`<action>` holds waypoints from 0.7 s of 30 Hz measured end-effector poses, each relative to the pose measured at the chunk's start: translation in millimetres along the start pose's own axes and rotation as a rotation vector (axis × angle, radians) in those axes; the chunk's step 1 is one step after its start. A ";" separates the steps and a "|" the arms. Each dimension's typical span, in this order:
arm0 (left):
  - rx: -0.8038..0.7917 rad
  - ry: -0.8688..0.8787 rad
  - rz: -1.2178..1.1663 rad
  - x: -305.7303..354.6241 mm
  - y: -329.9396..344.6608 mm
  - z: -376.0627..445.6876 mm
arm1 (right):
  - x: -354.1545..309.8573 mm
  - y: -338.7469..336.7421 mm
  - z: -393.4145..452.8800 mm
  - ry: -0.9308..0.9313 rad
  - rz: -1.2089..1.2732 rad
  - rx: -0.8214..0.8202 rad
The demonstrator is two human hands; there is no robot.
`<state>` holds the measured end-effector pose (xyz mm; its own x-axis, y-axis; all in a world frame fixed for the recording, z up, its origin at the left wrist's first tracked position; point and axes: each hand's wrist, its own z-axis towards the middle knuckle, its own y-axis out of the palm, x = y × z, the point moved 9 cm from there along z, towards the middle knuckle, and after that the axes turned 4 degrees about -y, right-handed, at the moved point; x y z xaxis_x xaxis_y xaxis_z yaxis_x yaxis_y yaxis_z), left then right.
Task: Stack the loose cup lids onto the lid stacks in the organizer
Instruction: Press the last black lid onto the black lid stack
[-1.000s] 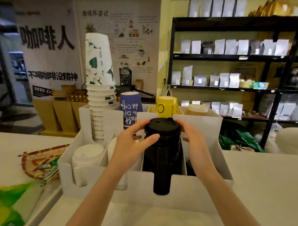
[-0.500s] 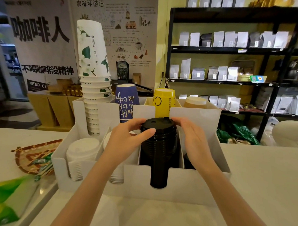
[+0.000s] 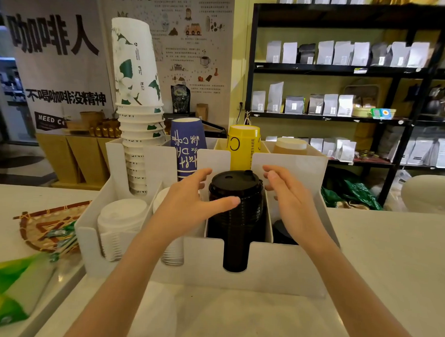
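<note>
A tall stack of black lids (image 3: 236, 211) stands in the third front slot of the white organizer (image 3: 268, 268). My left hand (image 3: 189, 207) is beside it on the left, fingers spread, with the thumb lying against the stack's front. My right hand (image 3: 289, 198) hovers just right of the stack, fingers apart and off the lids. White lid stacks (image 3: 121, 222) fill the leftmost slot, and another white stack (image 3: 173, 252) is partly hidden behind my left wrist. A dark lid (image 3: 282, 231) lies low in the right slot.
Cup stacks stand in the organizer's back row: white-green cups (image 3: 136, 102), a blue cup (image 3: 187, 147), a yellow cup (image 3: 243, 146), a brown cup (image 3: 290, 145). A woven tray (image 3: 45, 225) and green packet (image 3: 7, 294) lie left. Black shelves (image 3: 346, 69) stand behind.
Both hands have let go of the top of the black lid stack and opened outward, the right hand pulling clear to the right. The stack sits lower in its slot.
</note>
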<state>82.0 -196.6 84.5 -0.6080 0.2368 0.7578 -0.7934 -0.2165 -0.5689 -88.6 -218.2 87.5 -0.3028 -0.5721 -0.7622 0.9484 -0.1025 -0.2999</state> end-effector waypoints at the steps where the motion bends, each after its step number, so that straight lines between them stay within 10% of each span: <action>1: -0.004 0.007 0.074 2.1 0.8 -1.4 | 1.0 -0.8 0.3 0.011 0.001 0.003; 21: 0.009 0.135 0.171 13.1 12.6 -4.8 | 2.1 3.5 -2.9 0.040 -0.079 -0.073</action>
<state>63.9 -191.6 85.7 -0.7323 0.3202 0.6010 -0.6788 -0.2725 -0.6819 -86.2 -217.4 83.1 -0.3808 -0.5316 -0.7565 0.9128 -0.0852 -0.3995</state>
